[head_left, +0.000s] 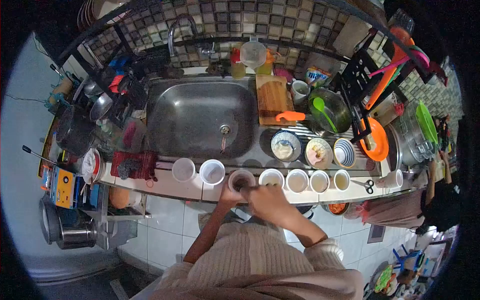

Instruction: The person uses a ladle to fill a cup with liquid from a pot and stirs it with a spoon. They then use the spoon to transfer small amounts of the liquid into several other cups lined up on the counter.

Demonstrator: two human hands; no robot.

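Observation:
A row of white plastic cups runs along the tiled counter edge in front of me. My left hand (pixel 230 196) is wrapped round the side of one cup (pixel 235 176), which looks dark inside. Over the right side of that cup, my right hand (pixel 267 204) is closed, fingers pointing into its mouth; what they hold is hidden. To the left stand two more cups, one translucent (pixel 183 170) and one white (pixel 212 172). On the right, a cup (pixel 271 178) is partly behind my right hand, and further cups hold pale yellowish contents, such as this cup (pixel 297 181).
Behind the cups is a steel sink (pixel 200 120). Right of it are a cutting board (pixel 273 100), a pot (pixel 337 112) with a green spoon (pixel 324 112), bowls (pixel 286 145), and scissors (pixel 367 186). A red cloth (pixel 142 165) lies left. Another person (pixel 435 205) stands far right.

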